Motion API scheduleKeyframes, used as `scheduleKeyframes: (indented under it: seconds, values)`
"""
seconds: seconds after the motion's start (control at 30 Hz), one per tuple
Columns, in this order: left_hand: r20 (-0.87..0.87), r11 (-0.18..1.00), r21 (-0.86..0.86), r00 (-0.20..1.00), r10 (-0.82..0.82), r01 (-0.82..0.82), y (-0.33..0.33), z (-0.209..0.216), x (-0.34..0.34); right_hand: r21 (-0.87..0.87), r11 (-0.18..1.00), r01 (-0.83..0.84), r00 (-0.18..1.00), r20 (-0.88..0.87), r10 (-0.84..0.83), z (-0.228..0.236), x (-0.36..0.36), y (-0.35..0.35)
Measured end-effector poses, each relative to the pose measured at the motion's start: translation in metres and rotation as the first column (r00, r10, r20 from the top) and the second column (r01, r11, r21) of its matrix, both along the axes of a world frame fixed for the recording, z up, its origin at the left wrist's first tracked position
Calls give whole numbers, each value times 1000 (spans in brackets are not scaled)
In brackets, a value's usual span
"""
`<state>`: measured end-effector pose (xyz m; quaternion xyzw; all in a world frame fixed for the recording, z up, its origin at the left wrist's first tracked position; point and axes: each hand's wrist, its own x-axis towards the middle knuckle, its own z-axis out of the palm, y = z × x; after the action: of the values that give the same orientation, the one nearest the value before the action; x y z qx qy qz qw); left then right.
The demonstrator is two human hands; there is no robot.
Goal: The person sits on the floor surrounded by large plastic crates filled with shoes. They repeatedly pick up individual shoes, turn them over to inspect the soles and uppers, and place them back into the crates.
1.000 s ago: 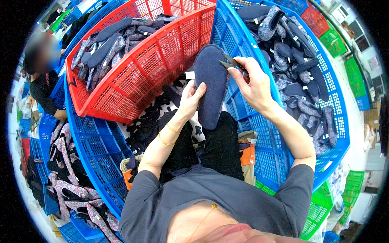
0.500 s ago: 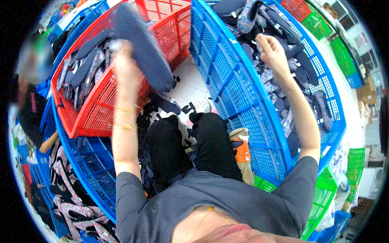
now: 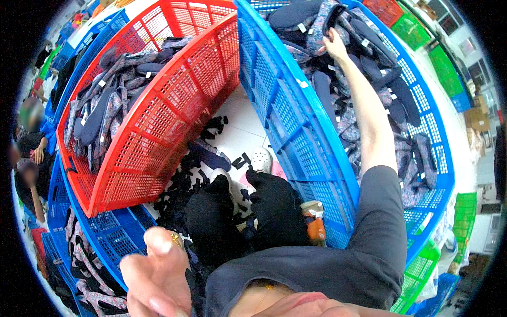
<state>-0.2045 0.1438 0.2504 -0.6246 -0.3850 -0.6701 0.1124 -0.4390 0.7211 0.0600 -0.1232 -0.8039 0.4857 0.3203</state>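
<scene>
- The person's right hand (image 3: 334,45) reached deep into a heap inside a large blue plastic basket (image 3: 296,105), fingers narrowed against a floral fabric slipper (image 3: 318,33); whether they had gripped it could not be told.
- The left hand (image 3: 156,272), loosely bent, hung close to the camera; its palm was hidden, so whether it held anything could not be told.
- Across the gap, more slippers with dark-blue soles (image 3: 97,119) filled a red plastic basket (image 3: 158,137).
- The crowded heap posed a risk: overlapping slippers could snag, and a hard pull could drag out neighbours or strain a small white tag (image 3: 365,43).
- A dark-blue-soled slipper (image 3: 211,157) lay on the white floor (image 3: 245,119) beside black scraps (image 3: 171,193); a shifting foot could tread on it.
</scene>
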Motion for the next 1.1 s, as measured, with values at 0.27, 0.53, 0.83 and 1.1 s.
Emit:
scheduleKeyframes:
  seconds: [0.27, 0.53, 0.83, 1.1]
  values:
    - [-40, 985, -22, 985, 170, -171, 15, -32, -34, -25, 983, -184, 949, -264, 171, 51, 78, -87]
    - [571, 940, -260, 750, 333, -219, 44, -56, -83, 723, 520, -456, 861, 210, 463, 175, 209, -220]
    - [316, 829, -402, 790, 525, -389, 43, -95, -42, 906, 208, -369, 909, 306, 283, 182, 246, -232]
    - [309, 794, -373, 743, 594, -480, 66, -116, -21, 910, 244, -335, 934, 285, 216, 167, 254, -221]
